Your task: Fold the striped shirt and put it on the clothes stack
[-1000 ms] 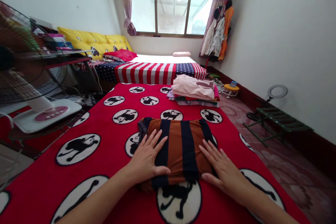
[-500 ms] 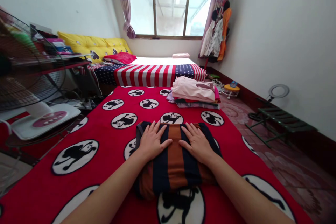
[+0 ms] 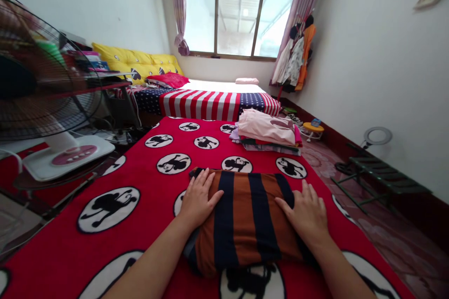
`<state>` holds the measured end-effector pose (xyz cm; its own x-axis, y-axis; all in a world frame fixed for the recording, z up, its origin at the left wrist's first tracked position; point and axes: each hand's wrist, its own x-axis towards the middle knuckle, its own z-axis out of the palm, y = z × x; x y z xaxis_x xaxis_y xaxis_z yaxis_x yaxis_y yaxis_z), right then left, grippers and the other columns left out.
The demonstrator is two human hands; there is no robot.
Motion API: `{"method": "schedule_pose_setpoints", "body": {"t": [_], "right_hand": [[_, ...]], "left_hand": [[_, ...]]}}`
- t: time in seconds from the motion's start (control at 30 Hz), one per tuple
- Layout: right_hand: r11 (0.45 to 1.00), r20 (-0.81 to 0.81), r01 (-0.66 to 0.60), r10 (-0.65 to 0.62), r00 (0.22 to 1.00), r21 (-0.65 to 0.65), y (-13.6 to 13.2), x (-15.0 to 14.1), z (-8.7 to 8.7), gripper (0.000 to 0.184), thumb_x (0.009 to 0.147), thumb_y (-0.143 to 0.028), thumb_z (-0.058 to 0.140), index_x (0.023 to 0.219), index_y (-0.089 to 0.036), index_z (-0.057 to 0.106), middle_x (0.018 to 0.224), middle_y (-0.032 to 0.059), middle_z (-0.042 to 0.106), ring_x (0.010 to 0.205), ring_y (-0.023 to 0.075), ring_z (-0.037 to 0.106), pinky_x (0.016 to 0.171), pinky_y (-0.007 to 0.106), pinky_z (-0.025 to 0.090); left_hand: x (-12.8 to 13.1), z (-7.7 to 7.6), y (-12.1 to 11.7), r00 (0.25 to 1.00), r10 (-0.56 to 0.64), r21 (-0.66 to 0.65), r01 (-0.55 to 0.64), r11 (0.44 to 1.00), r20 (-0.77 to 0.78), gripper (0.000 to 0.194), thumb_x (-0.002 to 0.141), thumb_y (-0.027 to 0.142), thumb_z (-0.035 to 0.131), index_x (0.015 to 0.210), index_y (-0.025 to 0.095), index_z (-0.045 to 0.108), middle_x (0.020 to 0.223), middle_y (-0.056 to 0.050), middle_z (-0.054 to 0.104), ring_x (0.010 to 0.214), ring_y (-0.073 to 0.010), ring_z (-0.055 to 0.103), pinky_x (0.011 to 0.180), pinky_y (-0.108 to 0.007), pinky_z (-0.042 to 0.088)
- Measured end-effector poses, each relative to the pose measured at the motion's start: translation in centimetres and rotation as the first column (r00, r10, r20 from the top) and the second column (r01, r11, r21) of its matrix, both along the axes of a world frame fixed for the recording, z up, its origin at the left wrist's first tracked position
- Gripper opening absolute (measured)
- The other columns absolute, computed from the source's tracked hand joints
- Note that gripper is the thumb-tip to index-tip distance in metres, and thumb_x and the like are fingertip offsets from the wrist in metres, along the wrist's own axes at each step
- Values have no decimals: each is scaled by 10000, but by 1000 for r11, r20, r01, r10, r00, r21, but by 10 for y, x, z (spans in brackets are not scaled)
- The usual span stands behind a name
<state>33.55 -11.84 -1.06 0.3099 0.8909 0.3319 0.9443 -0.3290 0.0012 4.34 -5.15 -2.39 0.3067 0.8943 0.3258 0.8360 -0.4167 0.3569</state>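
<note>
A folded brown garment with dark navy stripes (image 3: 245, 219) lies on a red blanket printed with black monkey figures in white circles (image 3: 140, 182). My left hand (image 3: 199, 197) lies flat on the garment's left edge, fingers stretched out. On the opposite edge rests my right hand (image 3: 307, 212), also flat, its fingers partly on the blanket. Neither hand holds anything.
A stack of folded clothes with a pink top piece (image 3: 268, 131) sits farther back on the blanket. A standing fan (image 3: 45, 98) is close at the left. Behind are a bed with a striped cover (image 3: 210, 100), hanging clothes (image 3: 296, 53) and a green folding rack (image 3: 382, 175).
Both hands slid from the near part of the garment to its middle, then apart to its left and right edges. The view shifted slightly.
</note>
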Motion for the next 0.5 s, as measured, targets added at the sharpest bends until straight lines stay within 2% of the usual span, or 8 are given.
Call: {"method": "schedule_pose_setpoints", "body": {"t": [0.1,0.17,0.23,0.3,0.37,0.4,0.43,0.5], "right_hand": [[984,-195,-173,176,965,35,-18,-14,2,313,852,-361,494,1086,-169,573,1229,168,587,1134,317,550,888,418,461],[966,-373,-255,252,893,40,-31,-24,6,201,845,-294,459,1011,-223,548,1002,95,667,939,273,633,746,361,492],[949,-546,-308,291,786,63,-40,-30,17,117,824,-262,454,922,-237,512,822,39,665,761,233,646,645,322,480],[931,-711,-344,326,623,125,-41,-31,38,146,811,-248,469,951,-231,503,806,19,668,718,207,645,633,300,487],[896,-801,-390,387,457,210,-30,-32,68,283,807,-271,521,1085,-217,521,950,36,690,846,206,658,717,296,509],[878,-813,-416,412,411,235,-20,-33,85,346,800,-296,560,1134,-209,537,1010,44,690,917,216,653,767,302,511],[859,-805,-449,440,398,248,-8,-36,102,360,792,-329,595,1124,-195,575,1028,48,692,963,230,644,808,310,506],[826,-797,-521,456,395,214,21,-50,136,318,786,-408,627,990,-166,662,950,45,709,923,245,652,787,316,515]], "left_hand": [[-1,-1,2,992,-17,-7,18,1000,126,532,922,470,439,1360,169,470,1473,-115,395,1373,-254,327,1138,-488,222],[-3,-2,5,964,-17,-4,18,1000,267,475,937,439,418,1327,182,502,1434,-103,452,1348,-236,369,1133,-465,250],[-5,-2,8,899,0,5,-2,1000,437,437,945,420,399,1286,182,534,1379,-100,509,1313,-222,415,1121,-428,290],[-7,-1,12,803,39,5,-52,999,595,416,943,410,398,1245,172,558,1321,-108,549,1270,-223,459,1098,-408,329],[-10,-1,16,694,98,-21,-118,993,713,408,936,410,407,1221,163,564,1288,-119,561,1243,-236,481,1078,-413,353],[-12,-1,18,638,131,-45,-149,988,759,407,933,413,412,1216,161,560,1284,-123,559,1234,-242,488,1067,-418,364],[-14,-2,20,580,162,-74,-174,982,798,408,930,420,418,1218,163,552,1281,-126,555,1225,-247,496,1055,-420,377],[-18,-5,24,446,204,-131,-189,973,872,417,917,435,452,1234,174,527,1272,-128,553,1180,-251,536,1013,-418,420]]}}
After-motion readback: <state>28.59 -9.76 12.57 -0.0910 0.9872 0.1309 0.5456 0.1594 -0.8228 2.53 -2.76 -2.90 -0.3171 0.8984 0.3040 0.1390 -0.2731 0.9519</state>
